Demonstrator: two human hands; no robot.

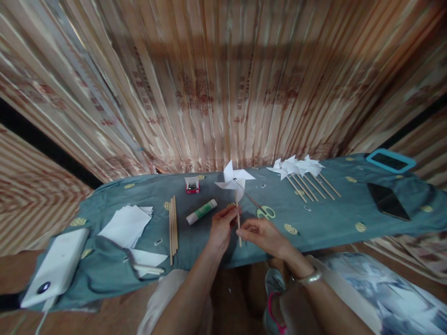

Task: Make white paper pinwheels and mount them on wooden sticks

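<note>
A white paper pinwheel (233, 177) on a thin wooden stick stands up in front of me, a dark pin at its centre. My left hand (223, 223) grips the stick partway down. Lower on the same stick, the fingertips of my right hand (260, 233) pinch it near its bottom end. Scissors (266, 212) with pale green handles lie just beyond my right hand. Left of my left hand is a glue stick (201, 211) with a green label. Behind it sits a small red open box (192, 185) with dark metallic bits inside.
Several pinwheels (296, 166) lie at the back right. Several wooden sticks (173, 228) and white paper sheets (126, 225) are on the left, near a white device (56, 266). A dark phone (388, 201) and blue-framed object (391, 161) lie far right. A curtain (223, 93) hangs behind.
</note>
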